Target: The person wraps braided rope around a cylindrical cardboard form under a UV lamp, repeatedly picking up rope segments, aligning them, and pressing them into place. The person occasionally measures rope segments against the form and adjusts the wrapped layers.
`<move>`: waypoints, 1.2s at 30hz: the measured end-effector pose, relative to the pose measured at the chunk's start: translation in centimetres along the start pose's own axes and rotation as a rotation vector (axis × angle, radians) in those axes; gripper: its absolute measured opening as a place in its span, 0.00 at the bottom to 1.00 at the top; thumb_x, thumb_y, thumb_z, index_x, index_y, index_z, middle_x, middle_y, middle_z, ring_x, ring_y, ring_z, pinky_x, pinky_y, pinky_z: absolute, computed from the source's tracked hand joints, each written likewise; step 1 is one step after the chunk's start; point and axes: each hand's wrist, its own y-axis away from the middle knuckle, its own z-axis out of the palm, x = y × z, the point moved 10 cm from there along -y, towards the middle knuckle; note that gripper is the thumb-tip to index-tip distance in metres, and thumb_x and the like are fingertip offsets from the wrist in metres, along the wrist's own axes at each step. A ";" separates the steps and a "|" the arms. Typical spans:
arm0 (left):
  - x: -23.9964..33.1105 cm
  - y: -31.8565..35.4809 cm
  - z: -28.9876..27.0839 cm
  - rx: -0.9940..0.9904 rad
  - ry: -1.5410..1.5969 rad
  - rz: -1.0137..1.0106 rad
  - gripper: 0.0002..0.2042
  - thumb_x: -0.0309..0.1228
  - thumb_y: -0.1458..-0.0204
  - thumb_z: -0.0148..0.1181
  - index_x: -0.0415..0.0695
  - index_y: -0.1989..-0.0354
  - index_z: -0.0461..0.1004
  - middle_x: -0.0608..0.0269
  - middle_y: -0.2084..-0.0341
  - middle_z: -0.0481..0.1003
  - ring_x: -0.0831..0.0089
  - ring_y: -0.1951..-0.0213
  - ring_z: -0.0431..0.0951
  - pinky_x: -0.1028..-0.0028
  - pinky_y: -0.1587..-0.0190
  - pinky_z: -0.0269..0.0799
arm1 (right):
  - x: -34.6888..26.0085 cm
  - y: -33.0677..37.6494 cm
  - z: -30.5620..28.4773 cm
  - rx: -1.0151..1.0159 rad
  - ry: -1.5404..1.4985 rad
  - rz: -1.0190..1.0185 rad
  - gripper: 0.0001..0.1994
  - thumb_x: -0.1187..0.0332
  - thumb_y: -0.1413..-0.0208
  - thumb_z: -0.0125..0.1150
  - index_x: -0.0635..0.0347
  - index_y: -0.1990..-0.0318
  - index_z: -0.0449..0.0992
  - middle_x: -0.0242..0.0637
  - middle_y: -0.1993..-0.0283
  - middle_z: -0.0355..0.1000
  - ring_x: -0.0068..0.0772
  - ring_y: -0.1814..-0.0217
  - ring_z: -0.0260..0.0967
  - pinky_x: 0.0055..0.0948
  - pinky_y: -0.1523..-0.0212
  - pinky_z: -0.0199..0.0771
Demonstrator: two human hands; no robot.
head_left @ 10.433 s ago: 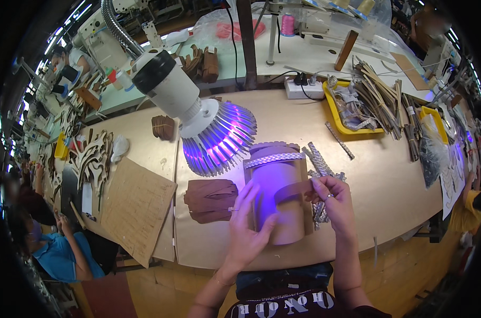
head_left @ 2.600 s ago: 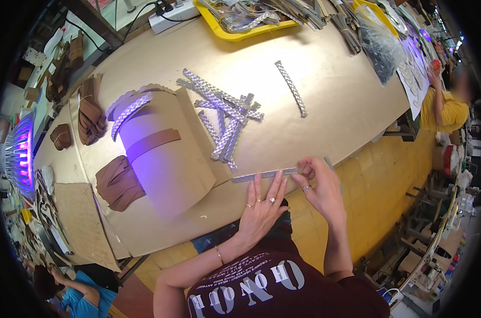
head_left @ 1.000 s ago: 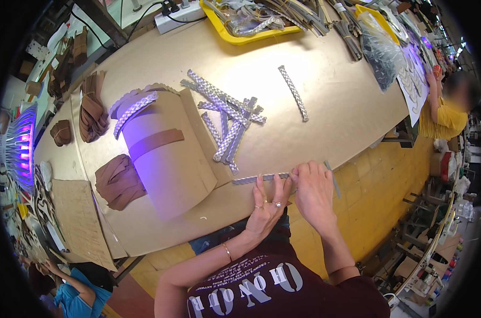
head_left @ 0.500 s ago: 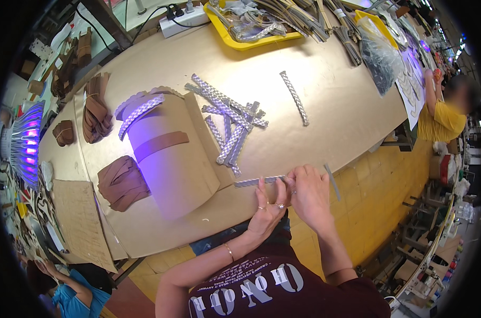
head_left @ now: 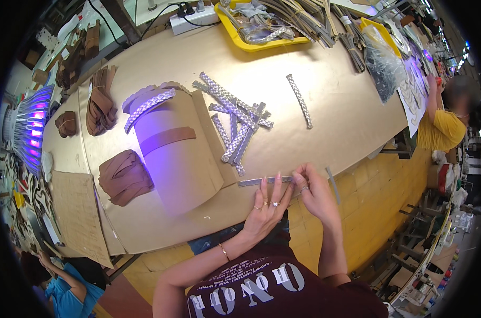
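Observation:
A narrow grey-silver braided strip (head_left: 249, 182) lies along the table near its front edge. My left hand (head_left: 266, 211) rests with fingers stretched out, their tips pressing on the strip. At the strip's right end, my right hand (head_left: 320, 197) has its thumb and fingers pinched together on it; that end is partly hidden by the fingers. Just right of this hand, a thin plain grey strip (head_left: 333, 184) lies across the table edge. Farther back is a loose pile of silver braided strips (head_left: 235, 114), with one single braided strip (head_left: 300, 102) apart from it.
To the left stands a curved brown card form (head_left: 179, 167) bearing a braided strip and a brown strip. Brown strip bundles (head_left: 125, 177) lie beside it. A lamp (head_left: 33, 130) glows purple at far left. A yellow tray (head_left: 251, 46) sits at the back; a co-worker in yellow (head_left: 444, 124) is at right.
My left fingers have straightened and spread along the strip. My right hand has turned, its fingers drawing together at the strip's end. The whole view has shifted slightly.

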 end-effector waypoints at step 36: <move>-0.2 -0.8 -0.3 0.004 -0.076 -0.040 0.21 0.38 0.37 0.39 0.48 0.38 0.68 0.39 0.44 0.70 0.49 0.45 0.74 0.66 0.44 0.68 | -0.7 -1.1 -0.8 0.137 0.273 -0.086 0.13 0.73 0.45 0.60 0.56 0.55 0.66 0.34 0.74 0.69 0.39 0.69 0.70 0.38 0.56 0.59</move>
